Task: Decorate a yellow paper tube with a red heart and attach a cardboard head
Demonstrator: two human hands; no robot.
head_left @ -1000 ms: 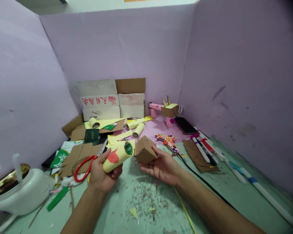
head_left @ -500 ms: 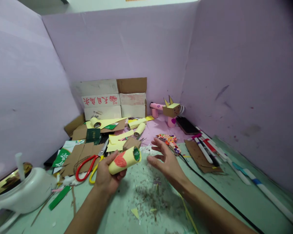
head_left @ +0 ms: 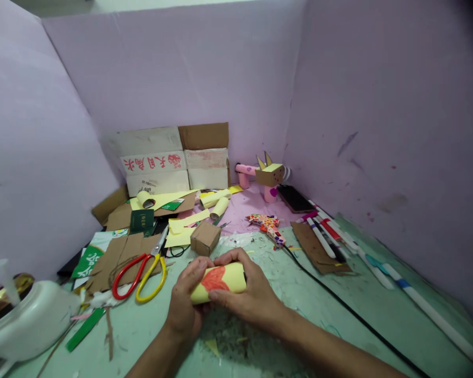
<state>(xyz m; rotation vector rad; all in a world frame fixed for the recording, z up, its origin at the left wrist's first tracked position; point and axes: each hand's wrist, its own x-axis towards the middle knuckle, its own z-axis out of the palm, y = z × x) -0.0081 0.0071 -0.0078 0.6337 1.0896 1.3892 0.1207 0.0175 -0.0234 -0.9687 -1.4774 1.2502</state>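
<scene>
A yellow paper-covered tube (head_left: 232,278) with a red heart drawn on it lies level between both hands, low in the middle of the head view. My left hand (head_left: 185,299) is wrapped round its left end. On the right end, my right hand (head_left: 256,294) grips with thumb in front and fingers over the top. Just beyond the hands sits a small brown cardboard box (head_left: 205,238). Scissors (head_left: 142,273) with one red and one yellow handle rest to the left.
A glue gun (head_left: 268,227) with a black cord lies right of centre. Behind it stands a pink tube figure with a box head (head_left: 270,176). Markers (head_left: 325,239) and a phone (head_left: 294,199) are at the right. A white pot (head_left: 31,320) stands at the left edge.
My right hand, open and apart before, has come in and taken hold of the tube. The tube has moved right and down and turned more level. The view has shifted slightly.
</scene>
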